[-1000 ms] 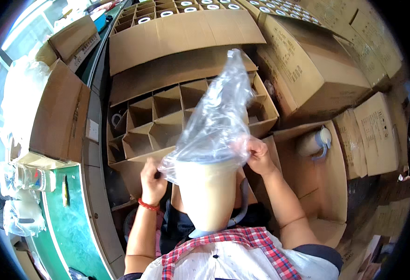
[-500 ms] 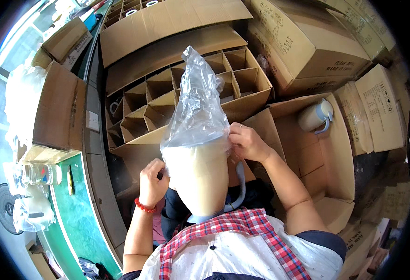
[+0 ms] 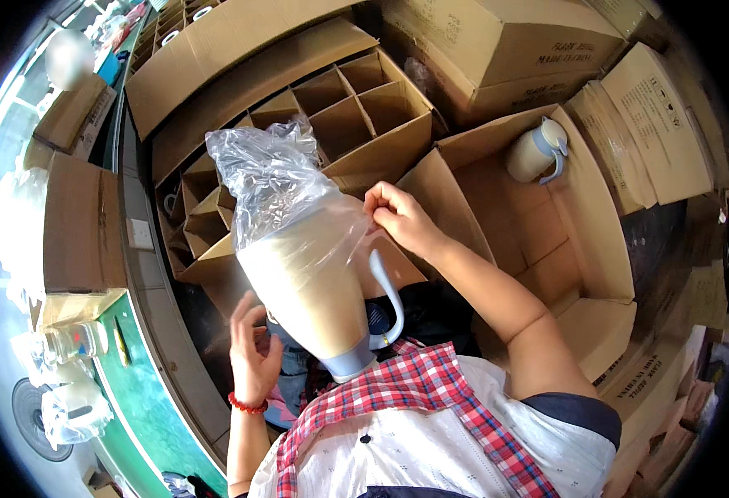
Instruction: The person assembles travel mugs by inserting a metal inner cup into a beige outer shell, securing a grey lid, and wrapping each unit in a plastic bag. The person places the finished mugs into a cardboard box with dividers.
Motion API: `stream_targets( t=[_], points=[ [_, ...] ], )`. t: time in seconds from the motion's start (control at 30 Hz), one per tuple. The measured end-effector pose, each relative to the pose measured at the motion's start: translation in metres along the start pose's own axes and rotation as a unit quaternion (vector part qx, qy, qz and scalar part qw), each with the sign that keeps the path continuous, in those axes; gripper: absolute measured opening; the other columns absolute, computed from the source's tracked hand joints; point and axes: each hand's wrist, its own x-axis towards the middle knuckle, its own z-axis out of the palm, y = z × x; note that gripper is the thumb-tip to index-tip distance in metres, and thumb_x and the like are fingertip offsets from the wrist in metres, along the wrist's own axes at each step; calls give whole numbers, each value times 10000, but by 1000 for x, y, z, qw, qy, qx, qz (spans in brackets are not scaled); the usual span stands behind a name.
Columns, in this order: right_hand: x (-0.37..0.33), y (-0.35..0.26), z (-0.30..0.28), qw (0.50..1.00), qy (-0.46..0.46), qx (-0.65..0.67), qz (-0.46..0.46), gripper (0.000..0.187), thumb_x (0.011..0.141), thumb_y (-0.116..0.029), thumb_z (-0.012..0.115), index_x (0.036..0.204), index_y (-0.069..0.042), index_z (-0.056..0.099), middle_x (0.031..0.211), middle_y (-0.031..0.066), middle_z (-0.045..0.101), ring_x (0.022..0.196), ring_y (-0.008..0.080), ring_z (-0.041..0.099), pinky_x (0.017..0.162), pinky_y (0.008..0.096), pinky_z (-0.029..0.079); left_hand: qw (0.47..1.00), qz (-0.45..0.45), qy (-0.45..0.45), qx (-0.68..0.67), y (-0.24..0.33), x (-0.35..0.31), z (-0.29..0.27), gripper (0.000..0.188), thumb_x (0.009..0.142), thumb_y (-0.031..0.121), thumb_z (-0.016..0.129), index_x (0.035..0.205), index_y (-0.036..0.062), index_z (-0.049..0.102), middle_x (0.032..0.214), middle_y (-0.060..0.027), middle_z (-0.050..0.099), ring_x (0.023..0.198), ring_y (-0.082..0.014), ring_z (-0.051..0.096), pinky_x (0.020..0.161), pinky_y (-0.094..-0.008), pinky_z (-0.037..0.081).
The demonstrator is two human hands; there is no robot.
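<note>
A cream vacuum flask (image 3: 306, 286) with a blue-grey end and handle leans between my arms, that end against my apron. A clear plastic bag (image 3: 273, 187) covers its far part and bunches up beyond it. My right hand (image 3: 402, 220) pinches the bag's edge at the flask's right side. My left hand (image 3: 254, 353), wearing a red bead bracelet, is off the flask's left side. Its fingers are apart and curved, with nothing in them.
Ahead stands a divided carton (image 3: 348, 116) with cardboard cells. An open carton (image 3: 538, 241) at right holds another flask (image 3: 537, 151). Sealed cartons (image 3: 538, 50) are stacked behind. To the left runs a green-topped table (image 3: 153, 378) bearing a cutter knife (image 3: 121, 342) and a jar (image 3: 74, 340).
My left hand has come away from the flask and opened. The flask now tilts to the left, and the bag's tall end has slumped over. The view has shifted a little.
</note>
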Motion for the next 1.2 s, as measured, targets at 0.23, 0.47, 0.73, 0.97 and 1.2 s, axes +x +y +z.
stream_targets(
  t=[0.23, 0.47, 0.73, 0.97, 1.2],
  points=[
    [-106, -7, 24, 940, -89, -258, -203, 134, 763, 87, 491, 770, -36, 544, 768, 98, 550, 734, 289, 576, 638, 363, 460, 979, 183, 87, 13, 43, 25, -18, 449, 752, -71, 561, 1191, 20, 546, 1350, -222, 503, 1197, -385, 530, 955, -429, 468],
    [-180, -18, 5, 895, -439, -77, 9, 169, 912, -86, 549, 788, 9, 485, 762, 134, 463, 757, 264, 511, 688, 377, 415, 748, 499, -384, 211, 103, 48, 52, 418, 821, 226, 585, 1208, 69, 596, 1325, -86, 561, 1363, -303, 392, 1186, -573, 63],
    [-169, -64, -119, 970, -227, -39, 79, 100, 911, -14, 563, 870, -30, 654, 1046, 109, 661, 1022, 203, 609, 926, 342, 463, 671, 323, -553, 374, 139, 79, 73, 287, 820, 321, 655, 963, 76, 607, 935, -79, 615, 924, -237, 599, 754, -374, 437],
    [-87, 94, -472, 846, 465, -259, 31, 689, 829, -119, 683, 1446, -59, 381, 1421, 142, 457, 1264, 273, 474, 1010, 397, 432, 750, 334, -464, 331, 98, 91, -20, 409, 875, 493, 576, 772, 109, 672, 660, -76, 664, 676, -247, 692, 631, -396, 512],
    [-19, 118, -528, 795, 408, -422, 155, 712, 823, -162, 715, 1442, -69, 376, 1412, 157, 450, 1264, 267, 468, 1023, 385, 415, 973, -82, 208, -62, 37, -29, -178, 364, 770, 153, 776, 1109, 77, 668, 1046, -77, 686, 920, -198, 648, 866, -353, 513]
  ],
)
